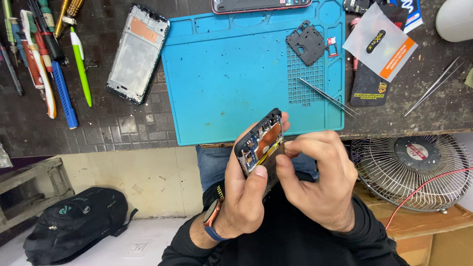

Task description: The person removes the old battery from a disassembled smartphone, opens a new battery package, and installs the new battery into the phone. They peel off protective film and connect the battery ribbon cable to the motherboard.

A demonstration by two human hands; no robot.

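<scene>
Opened phone [259, 143], back cover off, was clamped in the left hand [244, 197], thumb across its near end, fingers behind. Right hand [320, 182] pinched its right edge, fingertips closed on it. Beyond: blue repair mat [221, 88], tweezers [327, 97], black cover plate [306, 43], bare phone frame [137, 54].
</scene>
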